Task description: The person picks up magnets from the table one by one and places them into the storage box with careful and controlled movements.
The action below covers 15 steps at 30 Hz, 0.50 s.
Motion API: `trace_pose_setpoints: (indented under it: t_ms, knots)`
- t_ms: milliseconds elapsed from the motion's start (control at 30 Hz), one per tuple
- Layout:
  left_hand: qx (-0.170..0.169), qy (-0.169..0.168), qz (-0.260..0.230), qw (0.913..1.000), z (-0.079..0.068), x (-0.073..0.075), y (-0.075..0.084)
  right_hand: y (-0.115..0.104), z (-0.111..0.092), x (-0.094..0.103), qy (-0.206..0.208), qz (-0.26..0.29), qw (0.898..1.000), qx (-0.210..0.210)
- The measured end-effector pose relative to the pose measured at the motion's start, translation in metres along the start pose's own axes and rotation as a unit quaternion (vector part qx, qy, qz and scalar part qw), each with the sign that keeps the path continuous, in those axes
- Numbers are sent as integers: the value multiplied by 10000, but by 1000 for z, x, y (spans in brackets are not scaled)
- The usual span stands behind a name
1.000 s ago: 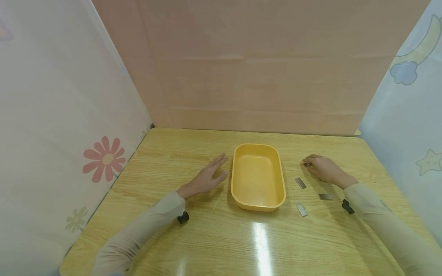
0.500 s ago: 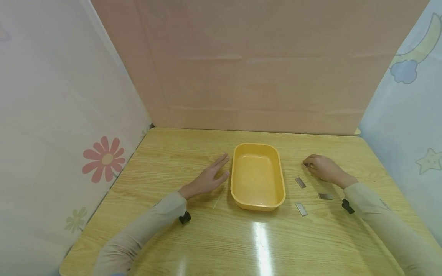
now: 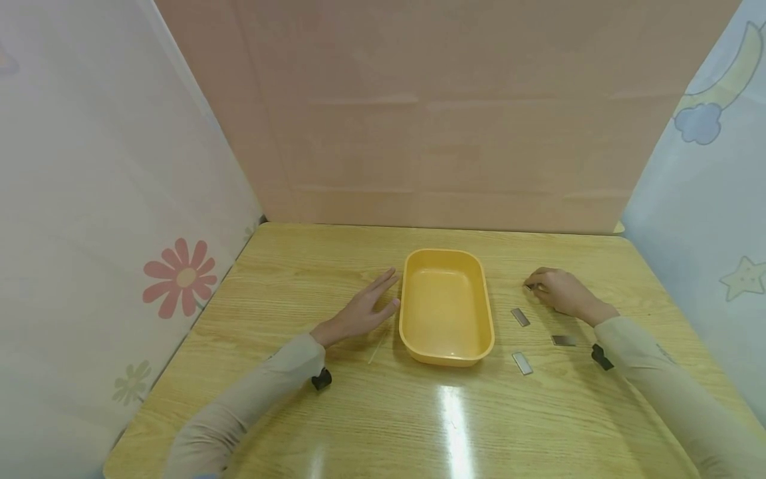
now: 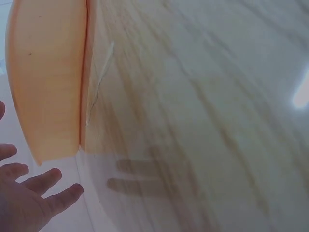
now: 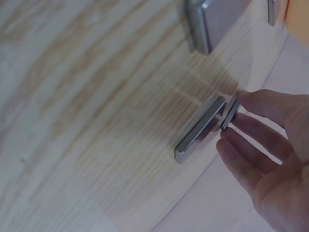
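Observation:
My left hand (image 3: 362, 309) hovers with spread, straight fingers beside the left wall of a yellow rectangular tray (image 3: 445, 361). In the left wrist view its fingertips show near the end of the tray (image 4: 48, 72). Right of the tray, my right hand (image 3: 561, 293) is low over the table, thumb and fingers pinching a small flat metal bar (image 5: 231, 113), mostly hidden in the head view. Three similar silver bars lie apart on the table: one near the tray (image 3: 520, 317), another under the wrist (image 3: 563, 340) and a paler one at the front (image 3: 522, 363).
The wood-grain table (image 3: 359, 426) meets a plain pinkish backdrop (image 3: 419, 133) behind and patterned cloth walls on both sides. A thin pale strip (image 3: 378, 349) lies left of the tray. Glare crosses the table's front.
My left hand has shifted slightly right, closer to the tray. The right hand stays almost in place with the metal bar at its fingertips; the other bars have not moved.

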<state>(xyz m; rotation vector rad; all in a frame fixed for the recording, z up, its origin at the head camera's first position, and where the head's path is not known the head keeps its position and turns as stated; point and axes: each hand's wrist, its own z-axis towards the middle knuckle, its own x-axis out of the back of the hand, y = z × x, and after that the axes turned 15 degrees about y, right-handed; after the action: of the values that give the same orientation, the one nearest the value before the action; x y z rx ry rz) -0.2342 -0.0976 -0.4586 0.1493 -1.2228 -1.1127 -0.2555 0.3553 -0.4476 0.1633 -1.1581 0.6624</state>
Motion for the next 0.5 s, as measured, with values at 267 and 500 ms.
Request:
trace_pose_setpoints:
  t_ms: [267,500]
  knots:
    - [-155,32,-111,9998,0,-2,-1,-1,1,0,44,27,10000,-6]
    - [-184,28,-97,9998,-1,-3,0,0,1,1,58,66,9999,-85]
